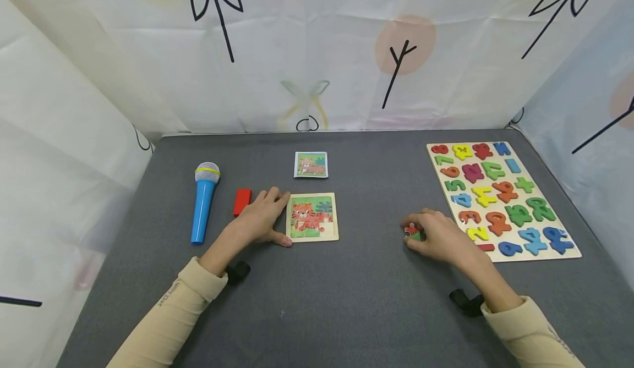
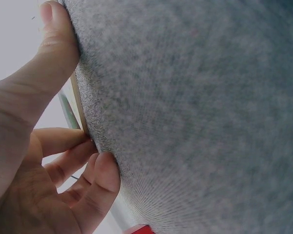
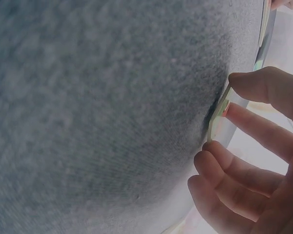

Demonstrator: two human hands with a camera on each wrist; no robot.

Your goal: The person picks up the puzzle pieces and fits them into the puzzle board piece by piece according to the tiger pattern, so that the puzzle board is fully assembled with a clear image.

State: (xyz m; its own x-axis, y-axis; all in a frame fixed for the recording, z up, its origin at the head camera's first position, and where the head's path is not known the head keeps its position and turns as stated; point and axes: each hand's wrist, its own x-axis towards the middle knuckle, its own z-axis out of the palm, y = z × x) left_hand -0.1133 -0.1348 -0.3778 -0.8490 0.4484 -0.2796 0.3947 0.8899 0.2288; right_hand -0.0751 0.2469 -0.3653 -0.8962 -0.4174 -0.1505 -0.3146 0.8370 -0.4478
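A square wooden jigsaw puzzle (image 1: pixel 312 217) with a red tiger picture lies mid-table, with a gap at its lower right. My left hand (image 1: pixel 262 214) rests along its left edge, thumb near the lower corner and fingertips near the upper one. In the left wrist view, the left thumb (image 2: pixel 53 53) is straight against the table, with the board's thin edge beside it. To the right, my right hand (image 1: pixel 438 236) pinches a small puzzle piece (image 1: pixel 412 231) between thumb and fingers. The right wrist view shows this piece (image 3: pixel 219 116) tilted, close over the table.
Behind the puzzle lies a small picture card (image 1: pixel 311 165) with a similar tiger scene. A red block (image 1: pixel 242 201) is just left of my left hand, and a blue toy microphone (image 1: pixel 202 206) lies farther left. At the right stands a board of colourful numbers and letters (image 1: pixel 446 153), partly under my right forearm.
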